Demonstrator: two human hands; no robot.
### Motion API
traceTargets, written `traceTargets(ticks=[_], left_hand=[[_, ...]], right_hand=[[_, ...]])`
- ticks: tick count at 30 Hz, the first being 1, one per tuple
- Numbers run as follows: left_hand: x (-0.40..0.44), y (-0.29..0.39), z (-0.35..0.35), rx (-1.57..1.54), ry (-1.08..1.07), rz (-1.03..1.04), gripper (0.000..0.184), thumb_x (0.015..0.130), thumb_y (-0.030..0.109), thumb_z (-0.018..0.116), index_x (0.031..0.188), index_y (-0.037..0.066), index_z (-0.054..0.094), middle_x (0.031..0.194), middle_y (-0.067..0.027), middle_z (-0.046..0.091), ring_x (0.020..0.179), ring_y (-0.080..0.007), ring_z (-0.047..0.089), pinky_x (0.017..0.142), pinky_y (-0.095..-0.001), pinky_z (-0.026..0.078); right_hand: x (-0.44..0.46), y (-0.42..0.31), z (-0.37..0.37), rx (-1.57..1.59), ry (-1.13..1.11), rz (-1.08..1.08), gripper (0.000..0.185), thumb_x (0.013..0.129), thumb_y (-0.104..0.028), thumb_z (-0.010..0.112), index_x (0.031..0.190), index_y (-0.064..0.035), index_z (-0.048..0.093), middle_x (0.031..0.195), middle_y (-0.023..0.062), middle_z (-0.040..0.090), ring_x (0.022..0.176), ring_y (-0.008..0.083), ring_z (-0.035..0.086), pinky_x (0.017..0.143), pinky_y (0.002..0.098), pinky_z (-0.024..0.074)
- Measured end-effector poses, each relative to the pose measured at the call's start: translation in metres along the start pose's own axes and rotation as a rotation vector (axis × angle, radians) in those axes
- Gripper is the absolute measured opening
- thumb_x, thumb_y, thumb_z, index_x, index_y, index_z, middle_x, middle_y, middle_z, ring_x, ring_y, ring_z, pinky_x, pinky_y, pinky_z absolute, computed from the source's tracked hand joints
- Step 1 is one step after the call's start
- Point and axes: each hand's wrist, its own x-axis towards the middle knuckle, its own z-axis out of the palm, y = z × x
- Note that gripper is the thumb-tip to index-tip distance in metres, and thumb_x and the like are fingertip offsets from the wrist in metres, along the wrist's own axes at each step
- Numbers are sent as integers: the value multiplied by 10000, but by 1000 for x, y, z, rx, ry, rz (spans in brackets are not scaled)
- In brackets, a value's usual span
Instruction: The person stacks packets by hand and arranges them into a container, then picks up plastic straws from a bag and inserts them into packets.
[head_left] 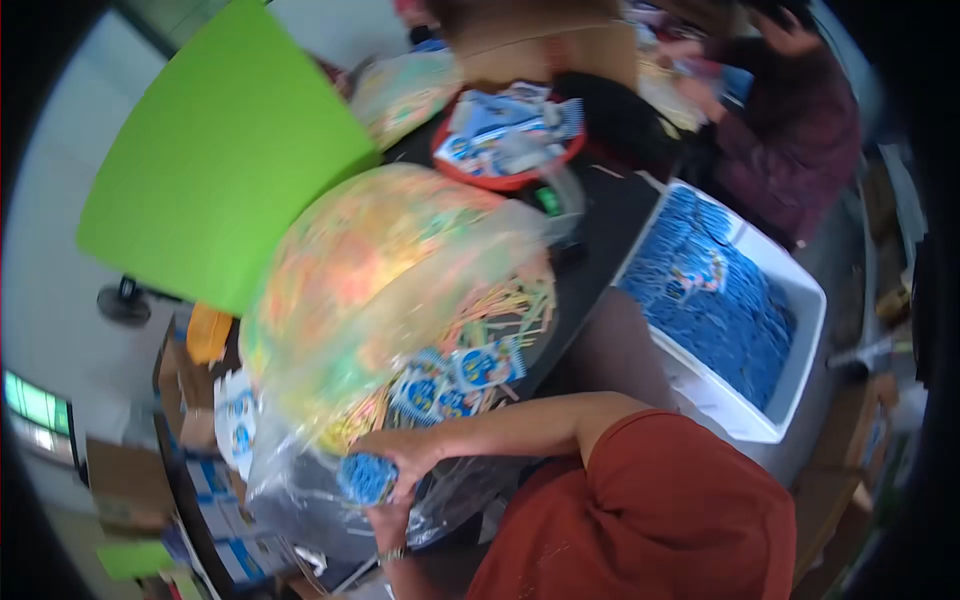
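Note:
A bundle of thin blue sticks (367, 478) is gripped end-on toward the camera. My right hand (408, 453), reaching in from above in the tilted view, closes round its upper side. My left hand (388, 516), with a band on the wrist, holds it from below; its fingers are partly hidden. Just beyond my hands lie several small blue-and-white printed packets (440, 388). They rest against a large clear plastic bag (375, 270) full of pastel-coloured thin sticks, some loose at its opening (515, 312).
A white tub (812, 318) of blue strands stands at the right. A red basket (505, 182) of printed packets sits on the dark table (605, 205). Behind the bag rises a green panel (220, 150). Another person (790, 130) works at upper right. Cardboard boxes (130, 485) stand lower left.

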Motion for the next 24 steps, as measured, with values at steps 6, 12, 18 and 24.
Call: traceTargets(ticks=[6,12,18,24], left_hand=[[50,141,28,-334,-308,-82,480,674,54,799,1104,8,591,1032,-81,639,937,-175,604,840,-332,486],[113,263,178,-185,-843,678,697,617,229,851,1201,16,536,1049,-144,625,1019,-259,602,900,-367,467],[93,315,296,-188,-1056,602,1122,627,359,834,1440,-9,153,1448,-269,264,1317,-399,337,1072,-395,323],[92,290,306,-211,-1105,590,620,747,204,758,1282,41,490,1250,-175,542,1061,-283,584,912,-342,468]], right_hand=[[-74,-119,-91,-133,298,75,871,516,-246,830,1261,-34,433,1152,189,542,1086,345,540,940,388,429],[-240,-188,-151,-15,900,396,851,610,-221,830,1315,-40,388,1185,101,536,1104,167,529,949,319,428],[-409,-176,-187,11,1547,398,855,632,-114,822,1317,-26,317,1129,107,590,1046,177,584,922,352,471],[-494,-32,-229,-845,1608,687,836,638,-221,842,1302,-20,375,1198,172,540,1135,266,537,963,369,434]])
